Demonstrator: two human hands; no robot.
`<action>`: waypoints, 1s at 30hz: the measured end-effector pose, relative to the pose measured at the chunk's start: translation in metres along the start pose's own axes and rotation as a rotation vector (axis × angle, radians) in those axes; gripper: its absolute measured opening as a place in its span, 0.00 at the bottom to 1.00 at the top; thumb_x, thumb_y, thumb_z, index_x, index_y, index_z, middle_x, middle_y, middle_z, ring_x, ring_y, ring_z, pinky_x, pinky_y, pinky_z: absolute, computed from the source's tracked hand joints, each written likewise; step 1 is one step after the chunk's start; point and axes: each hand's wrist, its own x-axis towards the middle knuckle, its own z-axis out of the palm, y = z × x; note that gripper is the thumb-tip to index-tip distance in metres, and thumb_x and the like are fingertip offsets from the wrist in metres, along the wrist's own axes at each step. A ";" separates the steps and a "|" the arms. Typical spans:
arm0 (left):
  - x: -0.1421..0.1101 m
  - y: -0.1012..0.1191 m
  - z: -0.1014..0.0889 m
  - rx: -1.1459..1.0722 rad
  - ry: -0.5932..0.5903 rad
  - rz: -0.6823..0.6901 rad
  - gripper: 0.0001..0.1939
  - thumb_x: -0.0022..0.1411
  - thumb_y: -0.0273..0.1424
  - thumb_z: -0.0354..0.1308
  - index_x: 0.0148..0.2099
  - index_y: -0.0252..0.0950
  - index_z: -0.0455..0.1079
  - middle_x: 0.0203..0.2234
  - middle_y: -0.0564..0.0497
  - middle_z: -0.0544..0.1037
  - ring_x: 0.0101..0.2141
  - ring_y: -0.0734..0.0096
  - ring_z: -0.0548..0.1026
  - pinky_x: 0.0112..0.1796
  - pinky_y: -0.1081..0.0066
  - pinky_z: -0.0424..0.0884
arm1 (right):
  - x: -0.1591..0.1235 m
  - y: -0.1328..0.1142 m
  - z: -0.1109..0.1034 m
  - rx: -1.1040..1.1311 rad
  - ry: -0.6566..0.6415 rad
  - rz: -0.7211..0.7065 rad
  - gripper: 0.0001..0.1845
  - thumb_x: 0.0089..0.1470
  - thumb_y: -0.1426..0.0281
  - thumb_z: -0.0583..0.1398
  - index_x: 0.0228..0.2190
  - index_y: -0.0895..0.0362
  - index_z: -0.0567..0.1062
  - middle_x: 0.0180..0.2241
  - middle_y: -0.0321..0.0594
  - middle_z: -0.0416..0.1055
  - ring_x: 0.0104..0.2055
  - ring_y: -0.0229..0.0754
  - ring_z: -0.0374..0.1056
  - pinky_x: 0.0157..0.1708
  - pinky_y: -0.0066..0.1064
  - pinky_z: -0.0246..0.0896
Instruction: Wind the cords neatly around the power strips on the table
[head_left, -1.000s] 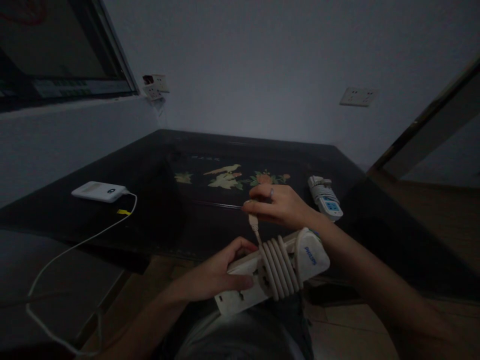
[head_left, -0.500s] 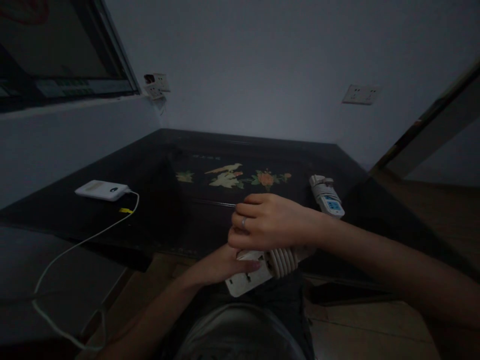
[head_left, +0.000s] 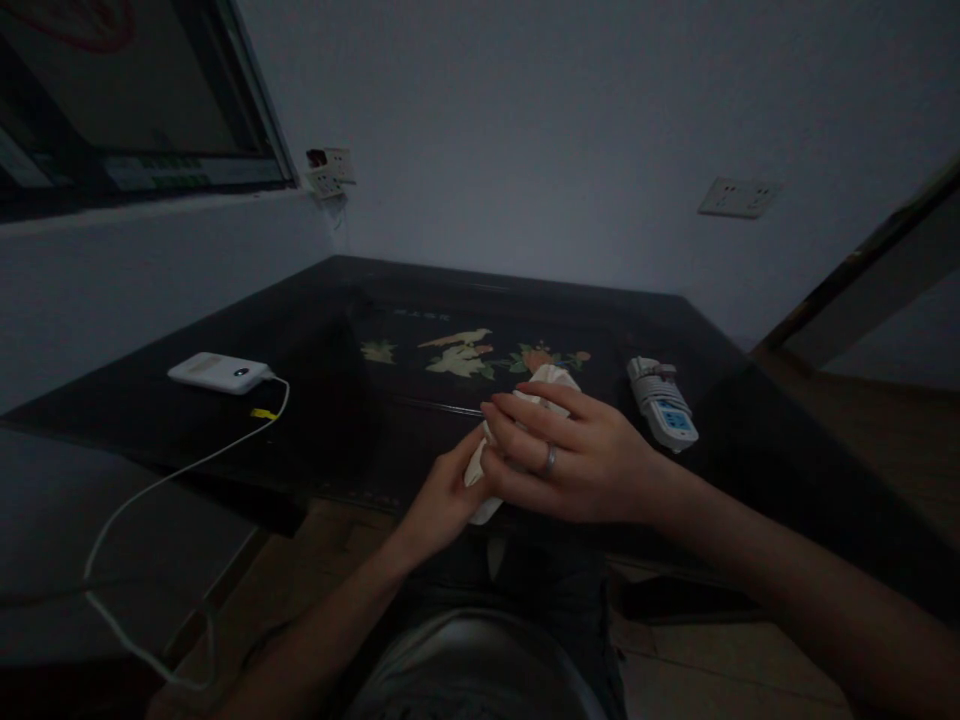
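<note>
A white power strip (head_left: 487,508) is held between my two hands over the near edge of the table, tilted with its far end up and to the right. My left hand (head_left: 444,492) grips its lower end from the left, thumb along the side. My right hand (head_left: 581,455), with a ring on one finger, is closed over the strip's middle from above and hides most of it, including the coiled cord. Right of my hands, a second power strip (head_left: 673,425) with its cord wound round it lies on the table.
The dark table (head_left: 360,430) carries a flower and bird picture. On its left lies a white power bank (head_left: 217,372) with a white cable (head_left: 180,468) hanging off the edge, near a yellow tag (head_left: 263,413). Wall sockets (head_left: 739,197) are at the back.
The power strip has turned more upright and moved up and away from my body. My right hand has shifted from above the strip to wrap over its middle, covering the coiled cord.
</note>
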 end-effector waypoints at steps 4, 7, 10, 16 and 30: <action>0.003 0.001 -0.005 0.250 0.145 0.244 0.24 0.59 0.31 0.58 0.58 0.37 0.66 0.56 0.48 0.70 0.54 0.57 0.68 0.56 0.64 0.61 | -0.022 -0.018 0.017 -0.014 0.110 0.119 0.13 0.57 0.76 0.58 0.42 0.50 0.74 0.47 0.37 0.73 0.56 0.44 0.65 0.57 0.45 0.61; 0.006 0.002 -0.006 0.292 0.201 0.269 0.28 0.57 0.31 0.59 0.61 0.38 0.63 0.59 0.48 0.68 0.57 0.58 0.66 0.57 0.64 0.59 | -0.031 -0.039 0.036 -0.053 0.246 0.253 0.14 0.55 0.76 0.60 0.44 0.52 0.73 0.47 0.40 0.72 0.57 0.47 0.63 0.58 0.48 0.60; 0.006 0.002 -0.002 0.366 0.255 0.259 0.30 0.57 0.32 0.59 0.62 0.40 0.60 0.58 0.49 0.68 0.56 0.58 0.67 0.57 0.63 0.60 | -0.028 -0.060 0.054 -0.058 0.451 0.453 0.17 0.51 0.76 0.62 0.43 0.48 0.72 0.44 0.39 0.71 0.55 0.50 0.63 0.54 0.50 0.64; 0.004 -0.006 0.005 0.409 0.251 0.355 0.31 0.60 0.30 0.57 0.65 0.41 0.56 0.62 0.49 0.63 0.60 0.61 0.61 0.59 0.64 0.55 | -0.018 -0.083 0.079 0.222 0.853 1.010 0.25 0.51 0.72 0.64 0.50 0.50 0.65 0.50 0.47 0.62 0.54 0.52 0.62 0.52 0.50 0.63; 0.010 -0.021 0.012 0.269 0.385 0.308 0.43 0.57 0.33 0.62 0.68 0.41 0.44 0.54 0.45 0.72 0.52 0.61 0.72 0.51 0.65 0.67 | -0.025 -0.084 0.090 1.055 1.058 1.473 0.18 0.42 0.70 0.68 0.38 0.56 0.73 0.36 0.42 0.78 0.38 0.45 0.75 0.40 0.35 0.72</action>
